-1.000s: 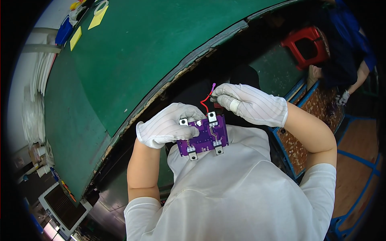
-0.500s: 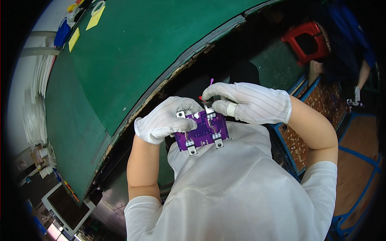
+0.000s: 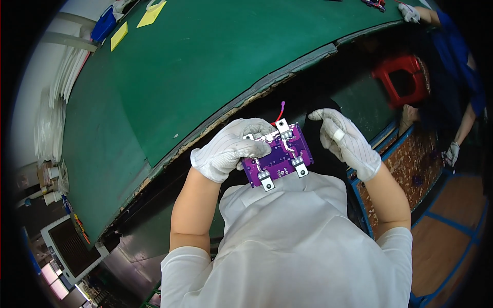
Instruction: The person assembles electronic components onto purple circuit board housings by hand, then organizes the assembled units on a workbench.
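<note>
Head view: looking down at the person's chest and both gloved hands, in front of a green bench.
Left hand (image 3: 228,150): white glove, fingers closed on the left edge of the purple circuit board (image 3: 279,156), thumb on its top face. Sole support of the board.
Right hand (image 3: 343,139): white glove, off the board and just beside its right edge. Fingers loosely curled, holding nothing that I can see. A band of white tape (image 3: 338,135) sits on one finger.
Board position: held in the air close to the chest, above the white shirt (image 3: 292,241), not on the bench. Slightly tilted, component side up.
Board detail: four silver tabbed parts (image 3: 282,126) stand at its corners, two at the top edge and two at the bottom. A short red and purple wire (image 3: 280,110) sticks up from the top edge.
Progress, my read: tabbed parts look seated at all four corners. Whether they are soldered or fastened cannot be told from here. The wire end looks free, so that may be open work.
Bench (image 3: 195,66): green mat, yellow pads (image 3: 119,36) and a blue bin (image 3: 102,25) at the far left corner, well apart from the hands.
Others: a co-worker's gloved hand (image 3: 409,12) at the far bench edge, top right. A red stool (image 3: 403,79) below it on the floor.
</note>
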### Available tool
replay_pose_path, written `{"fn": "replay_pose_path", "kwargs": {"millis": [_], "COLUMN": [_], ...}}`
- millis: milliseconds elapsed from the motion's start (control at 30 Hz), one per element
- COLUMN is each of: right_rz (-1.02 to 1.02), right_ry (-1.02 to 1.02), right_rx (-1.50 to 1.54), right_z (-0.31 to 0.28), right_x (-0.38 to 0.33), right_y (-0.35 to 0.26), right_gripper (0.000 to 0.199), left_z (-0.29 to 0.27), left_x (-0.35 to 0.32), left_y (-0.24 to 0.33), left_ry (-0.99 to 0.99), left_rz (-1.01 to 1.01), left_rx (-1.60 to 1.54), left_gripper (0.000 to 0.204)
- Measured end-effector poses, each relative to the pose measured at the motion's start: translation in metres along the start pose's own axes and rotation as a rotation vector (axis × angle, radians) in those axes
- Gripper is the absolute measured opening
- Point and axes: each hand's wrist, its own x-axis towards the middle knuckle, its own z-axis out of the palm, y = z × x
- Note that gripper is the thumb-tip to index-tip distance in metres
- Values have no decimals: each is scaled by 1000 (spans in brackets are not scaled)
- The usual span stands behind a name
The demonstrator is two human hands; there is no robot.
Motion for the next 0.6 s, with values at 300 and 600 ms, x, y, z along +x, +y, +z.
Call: {"fn": "replay_pose_path", "kwargs": {"millis": [300,600], "right_rz": [-81,-105], "right_ry": [29,147], "right_rx": [219,310], "right_z": [6,-12], "right_x": [-17,-17], "right_y": [15,68], "right_gripper": [48,70], "left_z": [-7,-51], "left_x": [-2,-43], "left_y": [-14,28], "left_ry": [211,781], "left_rz": [700,966], "left_rx": [409,-293], "left_gripper": [31,43]}}
